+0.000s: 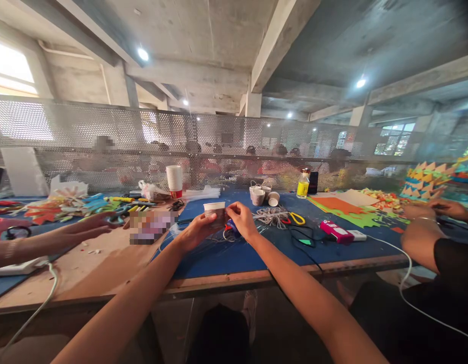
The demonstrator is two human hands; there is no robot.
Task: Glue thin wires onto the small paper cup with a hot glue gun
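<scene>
A: where's the paper cup (214, 208) rn?
B: mid-bench, held just above the blue mat (234, 260), upright, mouth up. String bundle (270, 216) lies near it, to the right.
A: hands?
B: left hand (196, 230) wrapped round the cup from its left side, fingers curled on the wall. Right hand (242, 220) has its fingertips bunched tight, touching the cup's right wall. Can't tell if they pinch the wall or sth small. Small blue item (231, 226) just under that hand, partly hidden.
A: handling?
B: imo v light, thin paper, wall crushes easy. Rim + base are the stiff bits. Hold low near the base or loosely round mid-wall, no squeeze. Dry paper, prob not slippy. Can't see inside.
A: clutter?
B: yellow-handled scissors (296, 218) just past the string, cup stack (174, 179) back left, yellow bottle (302, 186) back right. Co-worker's hand (87, 228) flat on the bench at left, another person's hand (448, 208) far right. Both well apart from the cup.
</scene>
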